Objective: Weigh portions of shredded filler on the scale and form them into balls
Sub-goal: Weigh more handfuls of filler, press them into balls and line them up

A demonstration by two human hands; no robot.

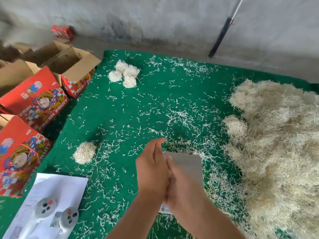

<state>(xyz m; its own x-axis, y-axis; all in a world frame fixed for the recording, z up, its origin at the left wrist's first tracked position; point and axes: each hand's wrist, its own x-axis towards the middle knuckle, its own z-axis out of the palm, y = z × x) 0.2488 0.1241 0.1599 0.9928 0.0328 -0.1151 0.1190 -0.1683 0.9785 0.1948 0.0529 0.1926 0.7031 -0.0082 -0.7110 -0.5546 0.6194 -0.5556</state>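
Note:
My left hand point(151, 167) and my right hand point(178, 185) are pressed flat together, palm to palm, fingers stretched out, low in the middle of the head view. No filler shows between them. Right behind them lies the grey scale point(188, 165), its platform bare and partly hidden by my hands. A large heap of pale shredded filler point(279, 152) fills the right side of the green table point(155, 94). One formed ball point(85, 153) lies left of my hands, several balls point(124, 75) are clustered at the far left, and another ball point(235, 127) rests against the heap.
Loose shreds are scattered over the whole green cloth. Red fruit boxes point(37, 99) and open cardboard cartons point(72, 61) stand along the table's left edge. A white sheet point(51, 187) with two grey controllers point(45, 207) lies at the near left corner. A dark pole point(221, 37) leans on the wall.

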